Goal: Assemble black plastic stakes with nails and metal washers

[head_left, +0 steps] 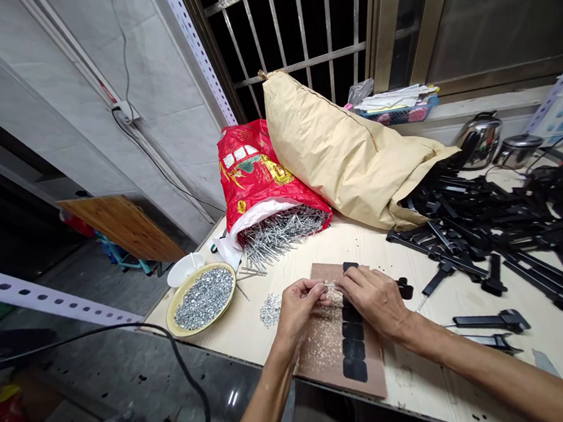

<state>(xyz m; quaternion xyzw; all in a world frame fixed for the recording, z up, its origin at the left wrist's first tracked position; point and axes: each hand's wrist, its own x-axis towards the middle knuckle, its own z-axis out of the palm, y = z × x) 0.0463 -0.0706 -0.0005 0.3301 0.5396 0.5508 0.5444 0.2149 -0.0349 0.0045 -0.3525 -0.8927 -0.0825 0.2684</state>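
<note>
My left hand (298, 303) and my right hand (374, 297) meet over a brown board (327, 354) at the table's front edge. Both are closed in a pinch on a thin metal bolt (330, 287) held level between them. A row of black plastic pieces (353, 348) stands in the board below my right hand. A small heap of silvery nuts (270, 310) lies just left of my left hand. One black plastic part (404, 287) lies beside my right hand.
A yellow-rimmed dish of nuts (203, 298) and a white bowl (184, 269) sit at the left. A red bag (252, 174) spills long bolts (276, 233); a tan sack (345, 150) leans behind. Black plastic parts (504, 228) are piled at the right, near kettles (480, 140).
</note>
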